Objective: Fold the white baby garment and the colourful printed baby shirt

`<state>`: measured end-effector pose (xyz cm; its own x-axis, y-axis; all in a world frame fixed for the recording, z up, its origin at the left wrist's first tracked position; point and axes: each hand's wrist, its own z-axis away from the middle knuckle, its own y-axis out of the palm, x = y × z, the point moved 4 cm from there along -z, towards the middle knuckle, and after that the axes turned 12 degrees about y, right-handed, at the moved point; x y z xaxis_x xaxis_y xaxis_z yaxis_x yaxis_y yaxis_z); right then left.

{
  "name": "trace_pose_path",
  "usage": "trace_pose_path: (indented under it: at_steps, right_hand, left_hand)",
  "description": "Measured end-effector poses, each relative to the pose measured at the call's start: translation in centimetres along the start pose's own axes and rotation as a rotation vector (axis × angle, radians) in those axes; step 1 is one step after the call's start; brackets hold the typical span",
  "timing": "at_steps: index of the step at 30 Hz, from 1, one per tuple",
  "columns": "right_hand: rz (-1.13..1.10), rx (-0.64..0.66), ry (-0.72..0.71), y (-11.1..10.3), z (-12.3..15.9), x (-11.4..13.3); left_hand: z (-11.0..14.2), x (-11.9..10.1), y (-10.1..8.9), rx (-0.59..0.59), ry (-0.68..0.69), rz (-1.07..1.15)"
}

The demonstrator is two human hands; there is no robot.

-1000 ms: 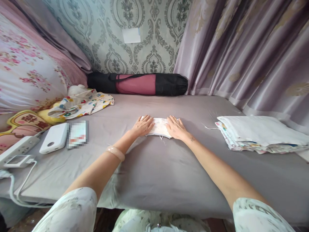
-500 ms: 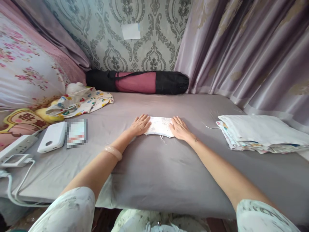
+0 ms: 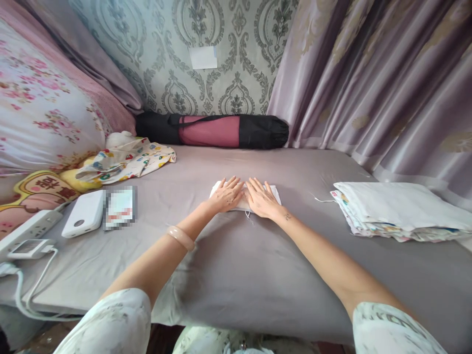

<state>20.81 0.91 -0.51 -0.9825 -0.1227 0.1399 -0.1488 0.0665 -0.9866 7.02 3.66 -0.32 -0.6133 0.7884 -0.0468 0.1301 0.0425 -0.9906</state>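
Observation:
A small folded white cloth (image 3: 274, 193) lies on the grey bed sheet (image 3: 236, 265) in the middle. My left hand (image 3: 225, 194) and my right hand (image 3: 260, 197) both rest flat on it, side by side near its centre, fingers stretched out and almost touching. Only the cloth's left and right ends show beside the hands. A pale bangle (image 3: 180, 237) circles my left wrist.
A stack of folded cloths (image 3: 398, 210) sits at the right. A colourful printed cloth (image 3: 127, 161) lies at the left, near a white power bank (image 3: 84, 220), a phone (image 3: 118, 208) and a power strip (image 3: 27, 230) with cable. A rolled mat bag (image 3: 214, 130) lies along the wall; curtains hang at the right.
Both hands slid inward along the cloth, from its two ends to its centre, and now lie next to each other.

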Motion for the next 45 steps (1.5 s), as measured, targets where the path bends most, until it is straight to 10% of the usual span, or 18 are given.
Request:
trace_pose_path:
  at_steps: [16, 28, 45]
  right_hand:
    - [-0.197, 0.089, 0.014, 1.1, -0.6, -1.2]
    - [-0.024, 0.048, 0.499, -2.0, 0.3, -12.2]
    - [-0.366, -0.008, 0.609, 0.3, -0.4, -8.9]
  left_hand:
    - [0.1, 1.1, 1.9, 0.034, -0.033, 0.099]
    - [4.6, 9.1, -1.0, -0.105, -0.667, 0.358]
    - [3.2, 7.6, 0.0, -0.130, -0.810, 0.665]
